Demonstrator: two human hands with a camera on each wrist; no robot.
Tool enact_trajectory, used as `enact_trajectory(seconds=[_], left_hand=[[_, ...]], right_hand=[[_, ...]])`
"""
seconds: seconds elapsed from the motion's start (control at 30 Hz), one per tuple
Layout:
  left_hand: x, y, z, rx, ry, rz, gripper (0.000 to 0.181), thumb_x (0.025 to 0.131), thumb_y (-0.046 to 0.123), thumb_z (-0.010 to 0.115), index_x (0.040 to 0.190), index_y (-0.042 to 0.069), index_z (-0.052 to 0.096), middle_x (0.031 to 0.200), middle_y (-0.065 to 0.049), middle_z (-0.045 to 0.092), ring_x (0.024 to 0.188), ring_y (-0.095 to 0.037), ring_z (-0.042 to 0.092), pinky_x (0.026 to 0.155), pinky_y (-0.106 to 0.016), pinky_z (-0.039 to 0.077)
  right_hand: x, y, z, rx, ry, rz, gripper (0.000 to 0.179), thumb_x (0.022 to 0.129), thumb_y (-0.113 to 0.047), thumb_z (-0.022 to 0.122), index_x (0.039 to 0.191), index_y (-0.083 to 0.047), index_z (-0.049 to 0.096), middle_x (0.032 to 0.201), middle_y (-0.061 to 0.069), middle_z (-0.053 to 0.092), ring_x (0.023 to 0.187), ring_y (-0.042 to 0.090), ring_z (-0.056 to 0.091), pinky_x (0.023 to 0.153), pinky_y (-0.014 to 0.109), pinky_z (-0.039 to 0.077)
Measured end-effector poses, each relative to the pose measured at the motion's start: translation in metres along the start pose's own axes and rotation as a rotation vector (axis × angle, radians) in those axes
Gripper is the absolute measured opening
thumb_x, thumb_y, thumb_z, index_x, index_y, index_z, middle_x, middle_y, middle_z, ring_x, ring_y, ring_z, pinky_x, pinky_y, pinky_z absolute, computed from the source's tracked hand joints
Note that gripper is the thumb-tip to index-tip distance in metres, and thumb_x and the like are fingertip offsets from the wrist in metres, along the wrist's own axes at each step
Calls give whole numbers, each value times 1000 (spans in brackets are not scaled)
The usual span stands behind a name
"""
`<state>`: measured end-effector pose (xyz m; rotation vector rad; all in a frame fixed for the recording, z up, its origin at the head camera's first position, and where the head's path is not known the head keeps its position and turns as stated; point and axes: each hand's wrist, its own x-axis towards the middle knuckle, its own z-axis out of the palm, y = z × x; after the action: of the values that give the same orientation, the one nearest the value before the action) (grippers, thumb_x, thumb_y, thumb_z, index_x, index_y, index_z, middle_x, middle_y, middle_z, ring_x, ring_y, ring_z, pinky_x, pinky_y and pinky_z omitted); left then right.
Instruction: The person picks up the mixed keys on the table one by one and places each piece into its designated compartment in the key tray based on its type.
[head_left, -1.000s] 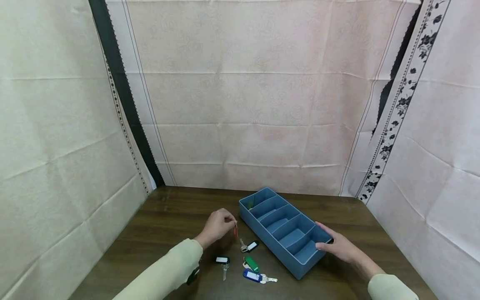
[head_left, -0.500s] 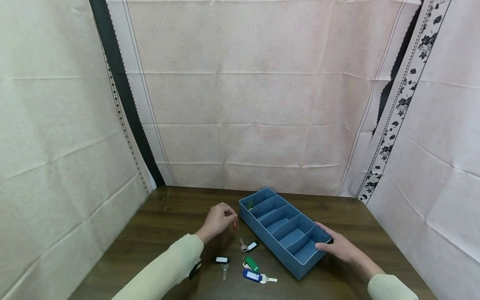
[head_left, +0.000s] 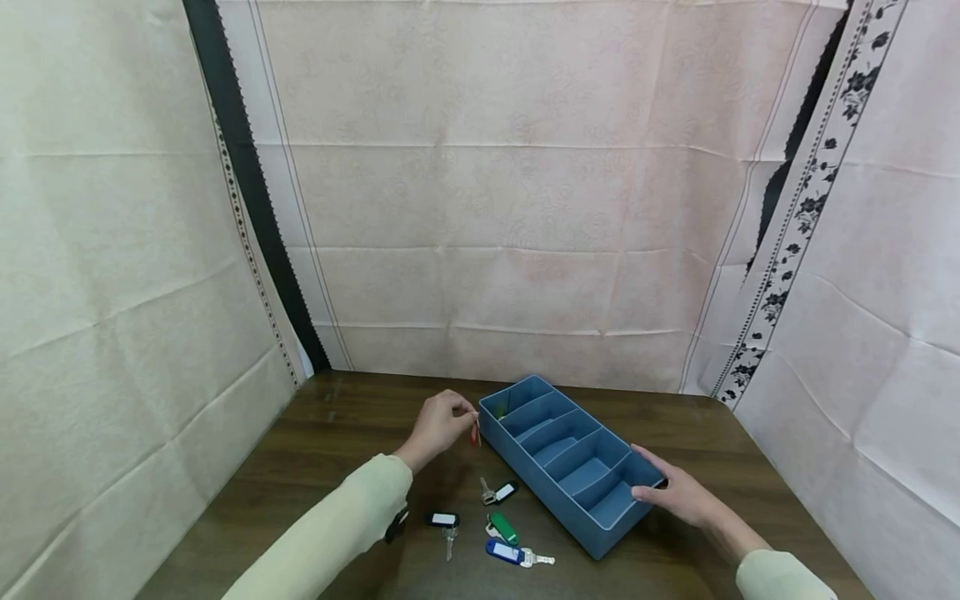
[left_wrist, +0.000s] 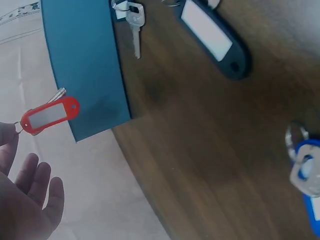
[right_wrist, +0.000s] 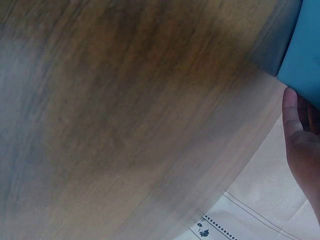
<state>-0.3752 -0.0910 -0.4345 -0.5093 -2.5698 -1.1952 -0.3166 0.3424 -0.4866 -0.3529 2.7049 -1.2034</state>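
My left hand (head_left: 438, 427) pinches the ring of a key with a red tag (left_wrist: 49, 116). The tag hangs above the table beside the far left end of a blue compartment box (head_left: 540, 483), and the key shows partly behind it in the left wrist view. My right hand (head_left: 678, 496) grips the box's near right end, its thumb over the rim and its fingers along the outer side. In the box's farthest compartment a small greenish thing (head_left: 501, 411) is partly hidden by the wall.
Left of the box lie a key with a black tag (head_left: 505, 492), another black-tagged key (head_left: 444, 520), a green key tag (head_left: 503, 528) and a key with a blue tag (head_left: 505, 551). Pale cloth (head_left: 525, 208) hangs behind the wooden table (head_left: 360, 417) and at both sides.
My left hand has moved away from me with the red-tagged key, from near the loose keys up to the box's far end. My right hand and the box have stayed put.
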Motion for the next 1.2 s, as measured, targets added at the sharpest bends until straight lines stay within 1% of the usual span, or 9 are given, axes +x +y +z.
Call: enact_trajectory(seconds=[0.13, 0.3, 0.37, 0.47, 0.73, 0.8, 0.97, 1.1, 1.2], left_hand=[[5, 4, -3, -4, 27, 6, 13, 91, 17, 73, 79, 15, 76, 97, 2, 63, 97, -20, 59, 89, -42, 49], [12, 8, -5, -11, 35, 1, 15, 91, 18, 73, 77, 13, 76, 97, 2, 64, 98, -20, 59, 91, -41, 48], [14, 8, -5, -14, 35, -10, 14, 91, 18, 73, 79, 14, 76, 97, 3, 64, 99, -19, 59, 93, -41, 49], [18, 10, -4, -12, 39, -10, 10, 91, 19, 73, 83, 14, 76, 97, 2, 65, 98, -21, 60, 92, -42, 49], [29, 21, -4, -13, 60, -6, 16, 92, 20, 72, 77, 17, 76, 99, 1, 65, 101, -21, 59, 95, -42, 47], [31, 24, -4, -14, 59, -4, 18, 92, 21, 71, 75, 17, 75, 98, 3, 65, 101, -19, 59, 96, -41, 46], [36, 29, -2, -41, 52, 12, 20, 94, 20, 70, 75, 15, 75, 97, 3, 65, 101, -19, 59, 96, -41, 45], [41, 33, 0, -68, 49, 4, 18, 94, 20, 69, 79, 14, 75, 97, 2, 65, 101, -19, 58, 94, -42, 46], [44, 37, 2, -79, 48, -9, 17, 95, 22, 68, 82, 15, 76, 96, 2, 65, 99, -19, 57, 91, -41, 47]], right_hand=[[-1, 1, 0, 3, 2, 1, 77, 96, -34, 65, 157, -10, 23, 154, 33, 26, 134, 57, 31, 99, 72, 31], [-2, 1, 1, -2, 6, -3, 78, 95, -31, 67, 157, -10, 24, 153, 34, 26, 134, 58, 32, 97, 72, 33], [-2, 1, 1, 1, 8, 5, 78, 95, -32, 67, 157, -10, 25, 153, 34, 27, 134, 58, 32, 98, 72, 33], [-2, 1, 2, 9, 11, 22, 78, 95, -33, 67, 157, -11, 25, 154, 33, 26, 134, 58, 31, 99, 72, 31], [-2, 1, 1, 11, 14, 30, 78, 96, -36, 66, 157, -12, 24, 154, 33, 25, 135, 58, 29, 99, 73, 29], [-2, 0, 1, 9, 15, 30, 78, 96, -36, 66, 157, -12, 24, 154, 33, 25, 135, 58, 29, 99, 73, 29], [0, 1, 1, -3, 21, 14, 77, 96, -36, 66, 157, -12, 25, 154, 33, 27, 134, 57, 31, 99, 72, 31], [0, 2, 0, -2, 27, 13, 77, 96, -35, 66, 157, -12, 26, 154, 33, 27, 134, 57, 32, 99, 72, 32], [0, 1, 1, -4, 27, 15, 77, 96, -35, 66, 157, -12, 26, 154, 33, 27, 134, 57, 31, 99, 72, 31]])
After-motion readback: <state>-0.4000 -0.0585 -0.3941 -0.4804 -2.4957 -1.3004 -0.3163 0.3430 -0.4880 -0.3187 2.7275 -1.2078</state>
